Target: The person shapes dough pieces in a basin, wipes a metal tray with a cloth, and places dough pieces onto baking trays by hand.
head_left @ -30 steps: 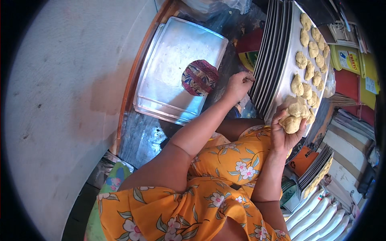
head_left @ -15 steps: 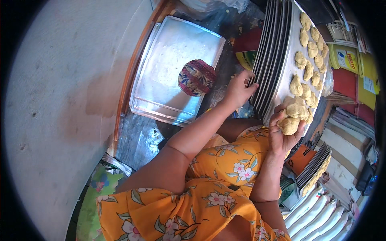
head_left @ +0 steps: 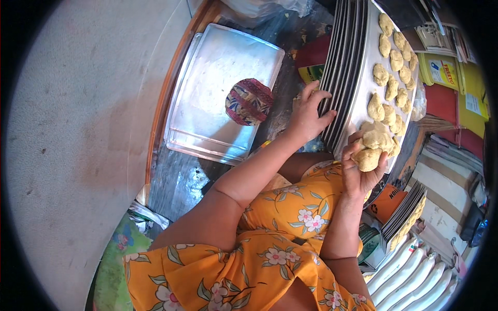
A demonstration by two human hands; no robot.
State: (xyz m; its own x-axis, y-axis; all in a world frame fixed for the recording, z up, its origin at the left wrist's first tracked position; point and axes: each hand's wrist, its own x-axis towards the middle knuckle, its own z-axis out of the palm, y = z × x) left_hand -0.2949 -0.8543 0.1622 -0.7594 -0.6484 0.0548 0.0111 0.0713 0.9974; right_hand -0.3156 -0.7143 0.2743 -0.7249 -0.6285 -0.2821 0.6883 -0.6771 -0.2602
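My left hand is at the edges of a tall stack of dark-edged baking trays, its fingers apart and bent toward the rims. On the top metal tray lie several pale yellow dough pieces in rows. My right hand, at the tray's near end, has its fingers wrapped round a lumpy clump of dough. To the left of my left hand, a round patterned cloth pad rests on flat silver trays.
A plastic bag and a red container are beyond the flat trays. Yellow tubs stand at the right, above another tray stack and white packages. A pale wall runs along the left.
My left hand's fingers have spread from a curled pinch at the tray edges and reached a little farther up. My right hand still grips the dough, barely moved.
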